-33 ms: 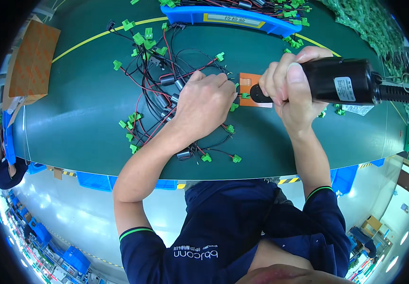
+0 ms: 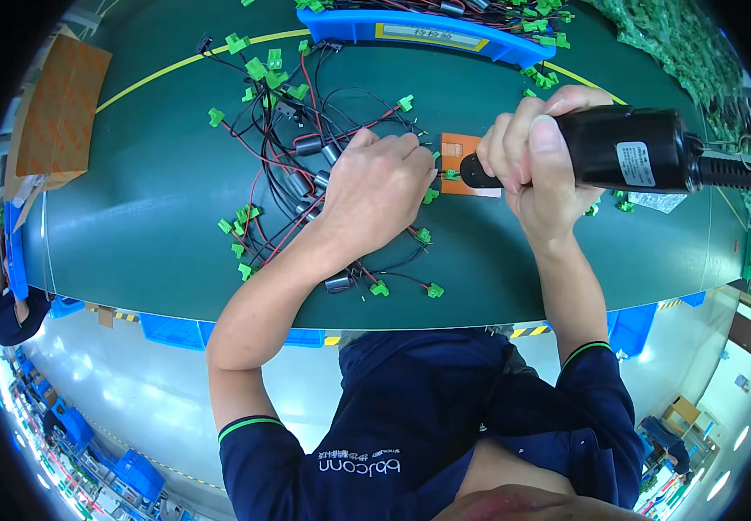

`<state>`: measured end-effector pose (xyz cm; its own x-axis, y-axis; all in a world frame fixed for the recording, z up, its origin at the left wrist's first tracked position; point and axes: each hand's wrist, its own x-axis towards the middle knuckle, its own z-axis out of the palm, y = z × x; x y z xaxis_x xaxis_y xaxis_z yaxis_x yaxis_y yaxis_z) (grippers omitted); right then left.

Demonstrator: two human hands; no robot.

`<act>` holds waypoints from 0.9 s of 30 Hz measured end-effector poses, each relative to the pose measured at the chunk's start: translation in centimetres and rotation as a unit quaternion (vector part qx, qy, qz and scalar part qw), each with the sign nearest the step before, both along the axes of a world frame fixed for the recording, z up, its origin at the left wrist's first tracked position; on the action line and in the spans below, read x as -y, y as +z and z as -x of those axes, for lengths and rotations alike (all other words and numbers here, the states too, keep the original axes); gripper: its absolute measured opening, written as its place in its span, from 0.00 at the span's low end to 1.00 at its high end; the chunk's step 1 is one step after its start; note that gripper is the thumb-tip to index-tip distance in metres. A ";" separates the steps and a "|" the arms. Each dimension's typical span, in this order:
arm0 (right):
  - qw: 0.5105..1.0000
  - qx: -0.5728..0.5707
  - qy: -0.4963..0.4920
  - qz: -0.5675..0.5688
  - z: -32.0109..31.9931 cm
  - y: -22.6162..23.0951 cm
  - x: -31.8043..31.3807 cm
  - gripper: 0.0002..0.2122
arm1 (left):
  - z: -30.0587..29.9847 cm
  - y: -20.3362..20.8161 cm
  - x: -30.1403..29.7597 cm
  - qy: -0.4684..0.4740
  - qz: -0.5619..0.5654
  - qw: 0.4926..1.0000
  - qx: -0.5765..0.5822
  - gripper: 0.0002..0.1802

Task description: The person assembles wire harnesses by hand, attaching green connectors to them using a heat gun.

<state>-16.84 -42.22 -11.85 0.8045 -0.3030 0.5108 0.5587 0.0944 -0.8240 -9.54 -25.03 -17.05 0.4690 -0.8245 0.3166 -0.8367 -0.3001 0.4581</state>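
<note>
My right hand (image 2: 536, 161) is wrapped round a black corded hand tool (image 2: 614, 148). Its narrow rounded nose (image 2: 477, 172) points left and meets a small green connector (image 2: 452, 174) over an orange card (image 2: 455, 149). Facing it, my left hand (image 2: 380, 187) is closed, knuckles up, with its fingertips by the wire end at that connector. What the fingers pinch is hidden beneath them. Around and under this hand spreads a tangle of red and black wires (image 2: 263, 165) with grey cylinders (image 2: 297, 184) and green connectors (image 2: 256, 69).
A blue bin (image 2: 349, 30) holding more wired parts stands at the far edge. At the left is an open cardboard box (image 2: 63, 108). Green bubble wrap (image 2: 671, 48) heaps at the far right, and the tool's cord (image 2: 736, 172) runs off rightward. A person (image 2: 19, 314) is at far left.
</note>
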 end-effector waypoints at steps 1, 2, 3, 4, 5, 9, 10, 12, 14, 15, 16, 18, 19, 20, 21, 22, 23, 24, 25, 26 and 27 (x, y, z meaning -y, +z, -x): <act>1.000 -0.002 0.003 0.000 -0.1 -0.1 0.0 0.10 | 0.0 -0.1 0.0 0.003 0.000 1.000 -0.002 0.06; 1.000 0.002 0.004 0.015 -0.1 -0.2 0.0 0.10 | 0.0 -0.2 0.0 0.003 0.003 1.000 0.000 0.06; 1.000 0.005 0.005 0.030 -0.1 -0.3 0.0 0.09 | 0.0 -0.3 0.0 0.002 0.006 1.000 0.002 0.06; 0.999 0.004 0.007 0.031 -0.2 -0.3 0.0 0.09 | 0.0 -0.3 0.0 0.004 0.006 1.000 0.001 0.06; 0.999 0.003 0.010 0.033 -0.3 -0.4 -0.1 0.09 | 0.0 -0.3 0.0 0.004 0.007 1.000 0.003 0.06; 0.999 -0.011 0.015 0.051 -0.4 -0.2 -0.1 0.10 | 0.1 -0.4 0.0 0.007 0.008 1.000 0.013 0.06; 0.998 -0.011 0.017 0.051 -0.4 -0.3 -0.2 0.10 | 0.1 -0.5 0.0 0.008 0.008 1.000 0.013 0.06; 0.998 -0.006 0.011 0.065 -0.5 -0.4 -0.3 0.10 | 0.1 -0.6 0.0 0.010 0.011 1.000 0.015 0.06; 0.998 -0.007 0.008 0.065 -0.4 -0.3 -0.4 0.10 | 0.1 -0.6 0.1 0.009 0.013 1.000 0.017 0.07; 0.998 -0.009 0.005 0.066 -0.4 -0.3 -0.4 0.10 | 0.1 -0.5 0.1 0.009 0.015 1.000 0.018 0.07; 0.998 -0.008 0.005 0.066 -0.3 -0.2 -0.5 0.10 | 0.1 -0.5 0.1 0.008 0.015 1.000 0.019 0.07; 0.998 -0.017 0.003 0.058 -0.3 0.0 -0.5 0.10 | 0.1 -0.6 0.1 0.008 0.015 1.000 0.019 0.06; 0.998 -0.016 0.003 0.058 -0.3 -0.1 -0.4 0.10 | 0.1 -0.6 0.0 0.009 0.014 1.000 0.021 0.06; 1.000 0.006 0.025 -0.013 -0.2 -0.2 -0.3 0.12 | 0.1 -0.7 0.0 0.008 0.011 1.000 0.020 0.06; 0.995 0.026 0.046 -0.084 -0.2 -0.4 -0.1 0.14 | 0.1 -0.8 0.0 0.006 0.009 1.000 0.019 0.05; 0.996 0.046 0.049 -0.065 -0.2 -0.6 0.1 0.13 | 0.0 -0.8 0.0 0.007 0.010 1.000 0.020 0.05; 0.996 0.046 0.050 -0.065 -0.3 -0.5 0.3 0.13 | -0.1 -0.8 0.1 0.005 0.009 1.000 0.019 0.05; 0.995 0.054 0.056 -0.058 -0.4 -0.4 0.4 0.13 | 0.0 -0.7 0.1 0.003 0.006 1.000 0.016 0.05; 0.995 0.061 0.061 -0.052 -0.5 -0.3 0.4 0.13 | 0.0 -0.7 0.1 0.003 0.005 1.000 0.016 0.05; 0.996 0.055 0.060 -0.044 -0.6 -0.3 0.2 0.13 | 0.1 -0.8 0.0 0.004 0.005 1.000 0.013 0.05; 0.996 0.056 0.061 -0.045 -0.7 -0.3 0.1 0.13 | 0.0 -0.8 0.0 0.004 0.005 1.000 0.011 0.05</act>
